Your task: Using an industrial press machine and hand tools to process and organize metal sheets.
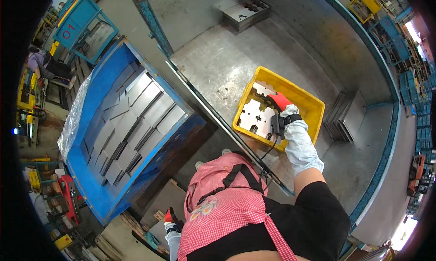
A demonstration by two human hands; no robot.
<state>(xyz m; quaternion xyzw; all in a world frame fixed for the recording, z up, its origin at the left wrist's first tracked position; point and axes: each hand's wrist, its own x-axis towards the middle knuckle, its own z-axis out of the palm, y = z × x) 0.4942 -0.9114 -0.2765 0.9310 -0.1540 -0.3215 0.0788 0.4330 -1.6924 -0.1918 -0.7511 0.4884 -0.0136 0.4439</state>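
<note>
My right hand, in a red glove with a white sleeve and a black wrist strap, reaches into a yellow plastic bin. Its fingers point down at the notched flat metal plates lying in the bin's left part. The back of the glove hides the fingertips, so a grip on a plate cannot be made out. Low at my left side hangs my left hand, also in a red glove, beside a grey flat sheet. Its fingers are small and partly hidden, and no held thing shows.
The yellow bin stands inside a large metal-walled enclosure with a blue rim. Stacked plates lie at its far end, and more plates lean at the right wall. A blue crate of rectangular metal plates stands left.
</note>
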